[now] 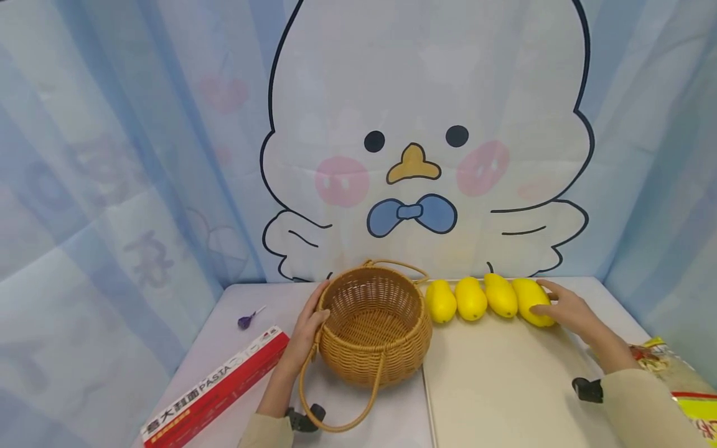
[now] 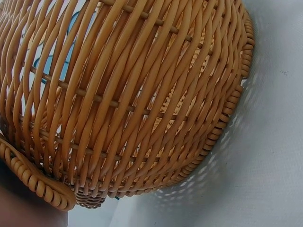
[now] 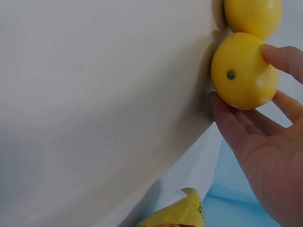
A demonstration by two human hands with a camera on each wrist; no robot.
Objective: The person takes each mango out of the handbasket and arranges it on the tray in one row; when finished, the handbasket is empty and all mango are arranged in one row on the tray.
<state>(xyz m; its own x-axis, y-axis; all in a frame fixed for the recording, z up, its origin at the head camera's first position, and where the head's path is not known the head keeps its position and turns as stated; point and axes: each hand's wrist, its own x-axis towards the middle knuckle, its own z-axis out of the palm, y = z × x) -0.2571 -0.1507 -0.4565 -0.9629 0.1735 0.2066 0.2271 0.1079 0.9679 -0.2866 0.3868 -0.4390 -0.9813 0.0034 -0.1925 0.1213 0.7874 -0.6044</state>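
A round wicker basket (image 1: 358,367) with two rope-like handles stands upright on the white table, and nothing lies inside it. My left hand (image 1: 305,330) grips its left side, the thumb over the rim. Close up in the left wrist view is the woven wall of the basket (image 2: 132,94); most of that hand is hidden there. Right of the basket, several oblong yellow mango-like fruits stand in a row at the back of a cream board. With thumb and fingers my right hand (image 1: 571,311) holds the rightmost fruit (image 1: 529,302), whose green end dot shows on the fruit (image 3: 241,71) in the right wrist view.
A red and white pasta box (image 1: 218,386) lies at the left, with a small purple-wrapped lollipop (image 1: 246,320) behind it. The cream board (image 1: 504,386) covers the table's right part. A yellow food bag (image 1: 672,373) sits by the right edge. Printed curtains enclose the back and sides.
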